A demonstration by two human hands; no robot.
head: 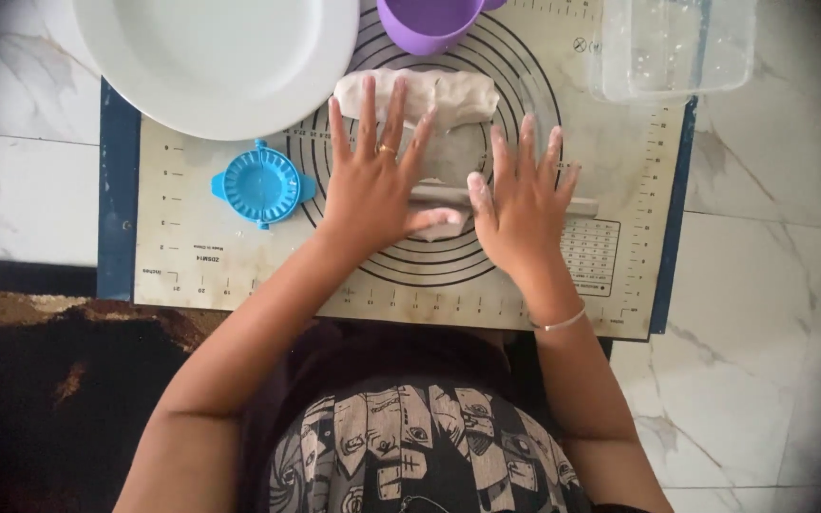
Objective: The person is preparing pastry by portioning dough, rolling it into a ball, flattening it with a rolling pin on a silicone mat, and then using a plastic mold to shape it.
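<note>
A thin pale rolling pin (515, 198) lies crosswise on the mat, mostly covered by two flat palms. Under it sits a small flattened piece of greyish dough (448, 157), lightly floured. Just beyond, touching that piece, a thicker dough log (458, 93) lies crosswise, unrolled.

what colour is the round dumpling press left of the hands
Blue, clearest in the head view: the dumpling press.

Mat (192, 275) on floor. Dough log (448, 93) at mat's far middle, cup (427, 24) behind it. Plate (220, 57) far left, press (260, 184) just below plate. Tub (674, 46) far right. Rolling pin (577, 205) under both hands, before dough log.
</note>
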